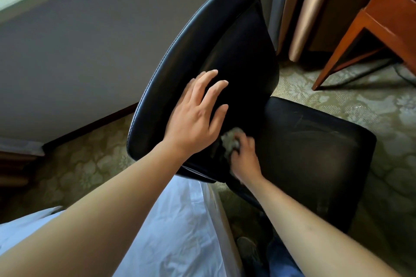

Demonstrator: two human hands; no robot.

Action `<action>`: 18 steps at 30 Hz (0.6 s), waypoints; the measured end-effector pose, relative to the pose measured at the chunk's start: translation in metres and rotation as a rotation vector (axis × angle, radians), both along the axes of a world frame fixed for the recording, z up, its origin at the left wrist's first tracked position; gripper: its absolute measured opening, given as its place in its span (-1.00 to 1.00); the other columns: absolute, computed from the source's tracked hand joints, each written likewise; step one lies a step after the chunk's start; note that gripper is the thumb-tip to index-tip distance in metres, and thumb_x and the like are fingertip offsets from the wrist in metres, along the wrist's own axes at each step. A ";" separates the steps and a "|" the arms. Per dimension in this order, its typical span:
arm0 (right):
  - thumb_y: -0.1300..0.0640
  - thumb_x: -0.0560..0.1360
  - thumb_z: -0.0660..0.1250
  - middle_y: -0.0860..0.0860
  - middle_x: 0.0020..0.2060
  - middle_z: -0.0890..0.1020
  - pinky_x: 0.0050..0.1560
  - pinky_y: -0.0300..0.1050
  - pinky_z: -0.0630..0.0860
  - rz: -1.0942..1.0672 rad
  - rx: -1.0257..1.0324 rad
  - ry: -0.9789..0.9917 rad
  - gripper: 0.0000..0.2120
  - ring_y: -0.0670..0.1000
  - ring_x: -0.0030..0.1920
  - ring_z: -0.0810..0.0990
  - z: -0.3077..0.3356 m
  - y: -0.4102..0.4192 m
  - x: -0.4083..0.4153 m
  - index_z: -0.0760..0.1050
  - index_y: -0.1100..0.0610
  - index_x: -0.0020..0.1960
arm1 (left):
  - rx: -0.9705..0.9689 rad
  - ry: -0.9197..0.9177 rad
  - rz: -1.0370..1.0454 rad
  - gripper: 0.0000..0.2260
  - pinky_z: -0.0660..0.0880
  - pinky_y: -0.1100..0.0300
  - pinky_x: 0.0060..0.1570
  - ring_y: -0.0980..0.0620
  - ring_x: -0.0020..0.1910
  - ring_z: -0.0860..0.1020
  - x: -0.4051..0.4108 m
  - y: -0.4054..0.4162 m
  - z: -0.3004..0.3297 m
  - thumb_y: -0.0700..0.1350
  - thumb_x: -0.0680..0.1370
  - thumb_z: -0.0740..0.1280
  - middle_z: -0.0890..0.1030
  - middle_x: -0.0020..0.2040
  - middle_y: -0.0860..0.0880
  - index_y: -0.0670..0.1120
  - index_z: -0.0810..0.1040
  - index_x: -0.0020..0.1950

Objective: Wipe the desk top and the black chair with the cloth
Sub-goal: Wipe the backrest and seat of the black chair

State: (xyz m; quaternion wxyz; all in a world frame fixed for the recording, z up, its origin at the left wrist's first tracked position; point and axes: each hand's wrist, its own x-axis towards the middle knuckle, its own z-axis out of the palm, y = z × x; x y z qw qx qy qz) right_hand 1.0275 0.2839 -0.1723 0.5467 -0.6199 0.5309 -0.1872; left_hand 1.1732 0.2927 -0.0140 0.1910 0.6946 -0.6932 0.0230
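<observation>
The black chair (310, 141) fills the middle of the view, its curved backrest rising toward the upper centre and its square seat at the right. My left hand (195, 114) lies flat on the backrest's near edge with the fingers spread, holding nothing. My right hand (244, 156) is closed around a bunched grey-green cloth (230, 140), pressed into the crease where backrest meets seat. A corner of the wooden desk (387, 13) shows at the upper right; its top is out of view.
A grey wall with a window sill is at the left, close behind the chair. Beige curtains (304, 7) hang at the upper middle. Patterned green carpet (337, 87) covers the floor. A white sheet (180, 220) lies under my arms.
</observation>
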 end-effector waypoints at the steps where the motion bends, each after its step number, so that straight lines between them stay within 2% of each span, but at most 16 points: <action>1: 0.37 0.54 0.14 0.06 0.20 0.37 0.01 -0.08 0.48 0.000 0.132 0.039 -0.55 0.15 0.11 0.55 -0.014 0.012 -0.008 0.40 -0.05 0.31 | -0.003 -0.009 -0.005 -0.58 0.22 -0.11 0.52 -0.14 0.52 0.33 -0.001 0.000 0.000 0.04 0.69 0.19 0.34 0.54 -0.12 -0.11 0.42 0.49; 3: 0.37 0.55 0.11 0.06 0.17 0.40 0.00 -0.08 0.46 -0.002 0.272 0.055 -0.57 0.14 0.10 0.54 -0.026 0.022 -0.016 0.43 -0.08 0.23 | -0.008 -0.011 -0.012 -0.59 0.17 -0.09 0.55 -0.12 0.51 0.35 -0.002 -0.001 0.000 0.04 0.69 0.19 0.36 0.53 -0.11 -0.11 0.43 0.49; 5: 0.35 0.53 0.10 0.05 0.18 0.41 0.12 0.04 0.52 -0.033 0.266 0.041 -0.56 0.13 0.10 0.54 -0.017 0.013 -0.011 0.45 -0.12 0.19 | -0.015 -0.006 -0.001 -0.59 0.16 -0.07 0.56 -0.10 0.51 0.36 -0.002 -0.002 0.000 0.03 0.69 0.20 0.37 0.52 -0.10 -0.11 0.43 0.49; 7: 0.33 0.52 0.12 0.05 0.18 0.41 0.21 0.05 0.50 -0.073 0.178 0.004 -0.55 0.12 0.10 0.53 0.011 -0.008 0.000 0.47 -0.12 0.22 | -0.009 0.014 -0.001 -0.60 0.17 -0.08 0.56 -0.08 0.50 0.37 -0.002 0.000 0.001 0.02 0.69 0.19 0.39 0.51 -0.09 -0.11 0.42 0.49; 9: 0.29 0.52 0.16 0.03 0.18 0.41 0.20 -0.02 0.46 -0.105 0.060 -0.089 -0.56 0.09 0.11 0.53 0.054 -0.040 0.016 0.47 -0.13 0.26 | -0.008 0.039 -0.002 -0.60 0.18 -0.09 0.54 -0.07 0.50 0.37 -0.003 0.000 0.002 0.02 0.69 0.17 0.40 0.50 -0.08 -0.10 0.42 0.49; 13: 0.21 0.54 0.21 -0.04 0.18 0.40 -0.03 -0.20 0.48 -0.053 -0.200 -0.169 -0.61 -0.05 -0.01 0.54 0.129 -0.087 0.046 0.46 -0.14 0.27 | -0.036 0.077 0.001 -0.62 0.27 -0.10 0.49 -0.11 0.51 0.35 0.000 -0.002 0.003 0.00 0.70 0.17 0.40 0.49 -0.12 -0.13 0.43 0.48; 15: 0.20 0.54 0.22 -0.03 0.20 0.39 0.01 -0.17 0.52 -0.041 -0.272 -0.201 -0.63 -0.03 0.04 0.56 0.129 -0.084 0.049 0.46 -0.11 0.28 | -0.039 0.094 0.006 -0.62 0.31 -0.08 0.47 -0.11 0.51 0.33 0.001 -0.002 0.002 -0.01 0.70 0.18 0.39 0.49 -0.12 -0.13 0.44 0.47; 18: 0.26 0.49 0.22 0.02 0.22 0.38 0.24 0.00 0.49 -0.067 -0.209 -0.211 -0.57 0.10 0.17 0.53 0.081 -0.055 0.037 0.45 -0.04 0.31 | -0.032 0.070 -0.022 -0.63 0.26 -0.12 0.49 -0.09 0.48 0.37 0.001 -0.001 0.001 -0.02 0.69 0.19 0.42 0.47 -0.11 -0.13 0.45 0.46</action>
